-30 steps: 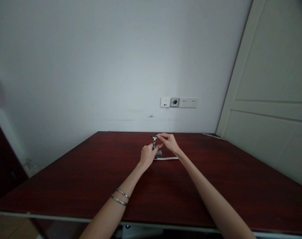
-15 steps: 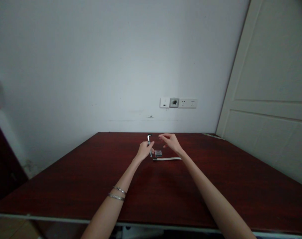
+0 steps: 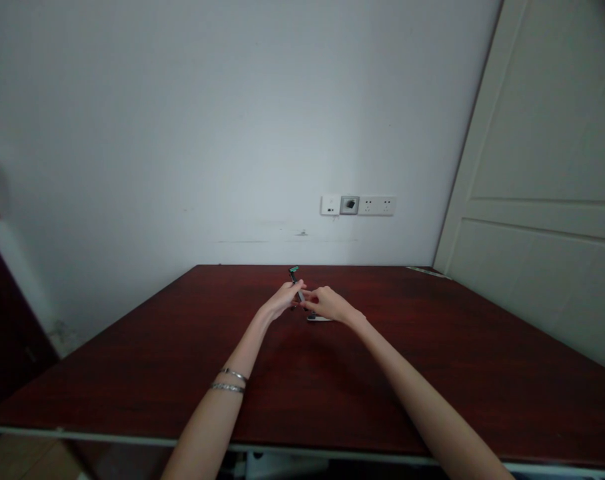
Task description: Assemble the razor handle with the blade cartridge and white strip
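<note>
My left hand [image 3: 283,298] is closed around a razor [image 3: 300,295] with a silvery handle, held tilted above the table. The razor's head points up and away, showing green and black. My right hand [image 3: 333,304] meets it from the other side, its fingertips pinched at the lower part of the handle. Just below my right hand lies a pale strip with a dark end [image 3: 318,318], mostly covered by that hand. The small clear case on the table is hidden behind my hands.
The dark red wooden table [image 3: 192,347] runs back to a pale wall [image 3: 262,133]. Sockets and switches [image 3: 358,205] are set in the wall. A white panelled door [image 3: 542,187] stands at the right, and a thin strip [image 3: 428,272] lies near the back right corner.
My right hand has moved left and down to the razor's handle. The razor has turned so that its head leans left and shows green. The clear case is now covered.
</note>
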{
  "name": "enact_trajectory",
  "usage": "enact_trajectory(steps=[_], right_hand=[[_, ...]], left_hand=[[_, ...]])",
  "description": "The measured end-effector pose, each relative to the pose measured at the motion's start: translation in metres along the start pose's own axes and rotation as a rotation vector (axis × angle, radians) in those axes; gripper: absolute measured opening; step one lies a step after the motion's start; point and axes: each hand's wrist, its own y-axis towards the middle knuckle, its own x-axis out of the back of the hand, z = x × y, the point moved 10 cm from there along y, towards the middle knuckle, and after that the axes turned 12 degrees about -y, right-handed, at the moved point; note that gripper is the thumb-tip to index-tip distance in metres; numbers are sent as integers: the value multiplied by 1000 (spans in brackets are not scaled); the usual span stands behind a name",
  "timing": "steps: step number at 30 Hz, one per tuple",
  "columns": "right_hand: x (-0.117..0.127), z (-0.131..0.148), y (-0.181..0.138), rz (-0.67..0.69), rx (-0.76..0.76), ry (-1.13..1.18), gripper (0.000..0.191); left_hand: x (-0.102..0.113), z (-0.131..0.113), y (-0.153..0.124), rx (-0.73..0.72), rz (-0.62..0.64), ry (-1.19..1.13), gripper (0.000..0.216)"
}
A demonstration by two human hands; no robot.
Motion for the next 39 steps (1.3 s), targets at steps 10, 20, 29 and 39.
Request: enact_trajectory(steps=[10, 20, 29, 39], right_hand=[[3, 17, -1, -116, 142, 66, 26], [-14, -79, 3, -46, -207, -84, 31], [-45, -107, -6, 159, -312, -152, 24], [-49, -107, -10, 204, -352, -159, 28]], left_hand=[[-2, 2, -2, 25, -11, -65, 43], [33, -23, -1, -213, -187, 530, 50], [48, -19, 2, -280, -235, 820, 17], [47, -22, 2, -255, -263, 772, 21]])
